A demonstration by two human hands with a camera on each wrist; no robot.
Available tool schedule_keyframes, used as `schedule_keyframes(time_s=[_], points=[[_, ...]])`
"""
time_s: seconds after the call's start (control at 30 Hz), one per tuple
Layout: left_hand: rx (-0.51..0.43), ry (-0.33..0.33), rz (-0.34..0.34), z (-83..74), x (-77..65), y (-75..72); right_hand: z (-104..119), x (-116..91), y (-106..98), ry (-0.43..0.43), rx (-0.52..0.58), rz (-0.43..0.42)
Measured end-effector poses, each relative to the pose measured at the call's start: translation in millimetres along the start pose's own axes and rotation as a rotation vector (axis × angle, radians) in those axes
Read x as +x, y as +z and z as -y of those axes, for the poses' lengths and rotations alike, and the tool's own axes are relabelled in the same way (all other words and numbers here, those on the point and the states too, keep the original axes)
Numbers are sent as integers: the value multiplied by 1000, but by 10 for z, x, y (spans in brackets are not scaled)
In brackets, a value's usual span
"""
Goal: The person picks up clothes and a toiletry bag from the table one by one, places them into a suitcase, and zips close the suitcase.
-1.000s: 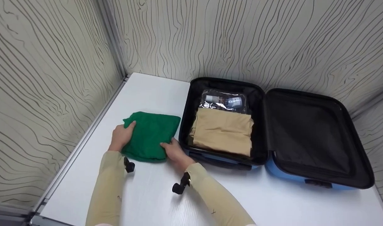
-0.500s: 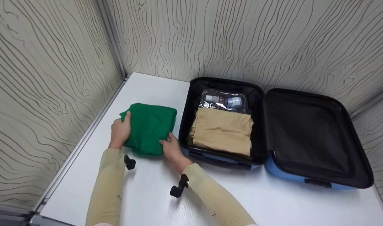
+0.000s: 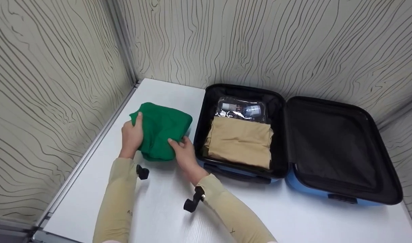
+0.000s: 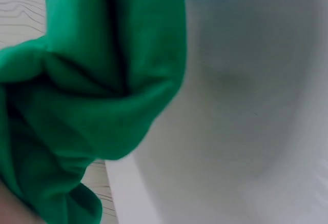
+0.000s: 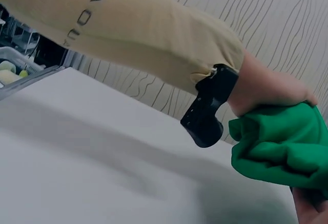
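A folded green cloth garment [image 3: 162, 128] is held up between both hands, left of the suitcase; its shadow falls on the white table below in the wrist views. My left hand [image 3: 131, 135] grips its left edge, thumb on top and fingers underneath. My right hand [image 3: 185, 153] pinches the lower right corner, thumb on top. In the left wrist view the green garment [image 4: 102, 75] shows soft bunched folds. From the right wrist, the layered edge of the green garment [image 5: 282, 147] hangs over the table, with the left hand [image 5: 271, 88] behind it.
An open blue suitcase [image 3: 241, 173] with black lining lies to the right, its lid [image 3: 334, 145] spread further right. Inside are a folded tan garment [image 3: 239, 140] and a clear pouch [image 3: 241, 108] of small bottles. Patterned walls [image 3: 246, 44] border the white table [image 3: 165, 209] behind and left.
Both hands have lifted the green garment and moved it away from me toward the back of the table. The suitcase and its contents have stayed put.
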State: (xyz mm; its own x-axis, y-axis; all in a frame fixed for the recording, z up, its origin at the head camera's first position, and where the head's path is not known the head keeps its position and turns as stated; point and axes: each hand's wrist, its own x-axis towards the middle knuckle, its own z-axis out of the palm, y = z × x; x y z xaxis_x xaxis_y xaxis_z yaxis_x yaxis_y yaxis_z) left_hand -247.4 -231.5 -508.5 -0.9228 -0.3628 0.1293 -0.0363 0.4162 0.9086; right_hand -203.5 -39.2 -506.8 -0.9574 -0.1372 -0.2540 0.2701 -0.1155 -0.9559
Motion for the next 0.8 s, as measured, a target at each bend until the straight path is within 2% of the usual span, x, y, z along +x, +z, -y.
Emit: schedule_keyframes(time_s=[0.23,0.43,0.53,0.8], points=[[-47,79,-13,-188,-18,41,170,-12,-49,10,150,65],[-60,120,-14,-377,-52,66,319,-5,-129,10,258,68],[-70,154,-13,-468,-70,89,385,-6,-179,0,278,63],[-122,216,4,-639,-140,183,504,-3,-382,-4,223,-10]])
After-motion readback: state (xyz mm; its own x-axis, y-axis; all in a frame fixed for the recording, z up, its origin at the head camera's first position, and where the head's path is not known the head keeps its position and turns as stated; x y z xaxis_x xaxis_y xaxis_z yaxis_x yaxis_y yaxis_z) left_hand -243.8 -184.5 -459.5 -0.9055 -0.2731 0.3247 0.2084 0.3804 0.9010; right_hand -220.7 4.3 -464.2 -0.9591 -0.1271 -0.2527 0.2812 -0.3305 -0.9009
